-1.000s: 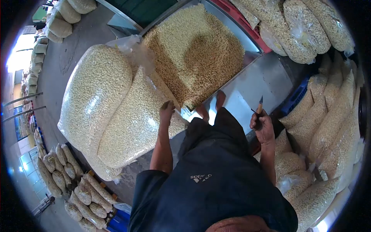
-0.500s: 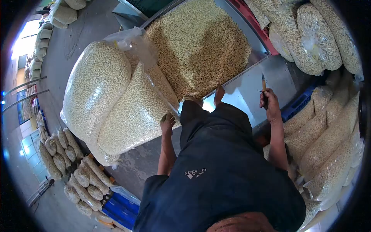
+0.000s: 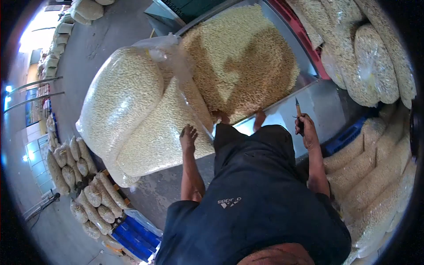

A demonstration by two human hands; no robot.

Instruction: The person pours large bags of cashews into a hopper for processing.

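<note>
My right hand (image 3: 306, 131) is closed around a small knife (image 3: 298, 108), its pointed blade facing away from my body, over the bare metal of the tray. Something dark shows between the same fingers. My left hand (image 3: 188, 138) has its fingers apart and holds nothing; it overlaps the near side of a large clear plastic bag (image 3: 154, 132) full of pale cashew kernels. A second bulging bag (image 3: 121, 97) lies against it. Beyond my feet, a heap of loose kernels (image 3: 240, 66) fills most of a metal tray (image 3: 320, 104).
Filled bags of kernels (image 3: 375, 168) are stacked on my right, with more bags (image 3: 349, 44) at the far right. A red rail (image 3: 304, 33) edges the tray. Behind on the left, several smaller sacks (image 3: 95, 198) lie near a blue pallet (image 3: 137, 236).
The view has shifted, with the bags and heap now further right in it. My left hand has moved left relative to the bag's near edge. My right hand still grips the knife.
</note>
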